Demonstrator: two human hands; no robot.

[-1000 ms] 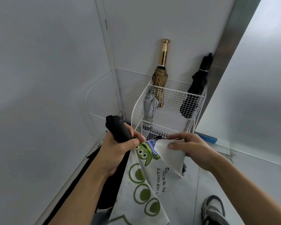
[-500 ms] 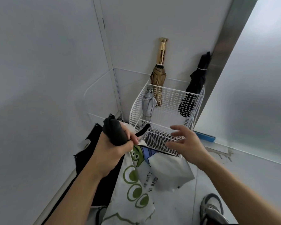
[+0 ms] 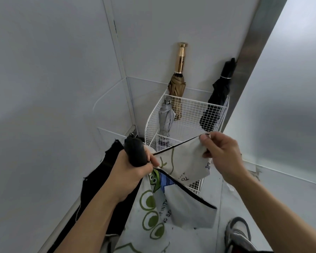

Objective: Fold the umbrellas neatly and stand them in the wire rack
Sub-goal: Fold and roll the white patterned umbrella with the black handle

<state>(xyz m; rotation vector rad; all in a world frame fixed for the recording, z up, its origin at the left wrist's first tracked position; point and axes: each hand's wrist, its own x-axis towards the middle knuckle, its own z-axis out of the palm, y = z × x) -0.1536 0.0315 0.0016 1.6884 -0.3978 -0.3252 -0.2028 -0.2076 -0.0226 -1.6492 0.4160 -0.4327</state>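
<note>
Cartoon-print umbrella (image 3: 153, 212): held just in front of the wire rack (image 3: 190, 108); long axis steep; black handle (image 3: 135, 152) uppermost, tipped toward the rack; canopy hanging toward the floor
Left hand (image 3: 130, 172): fingers wrapped tight round the handle
Right hand (image 3: 224, 154): thumb and fingers pinching one panel's black-trimmed edge, stretched out to the right
Rack contents: gold-handled umbrella (image 3: 179, 70); grey umbrella (image 3: 165, 117); black umbrella (image 3: 219, 94); all standing inside
</note>
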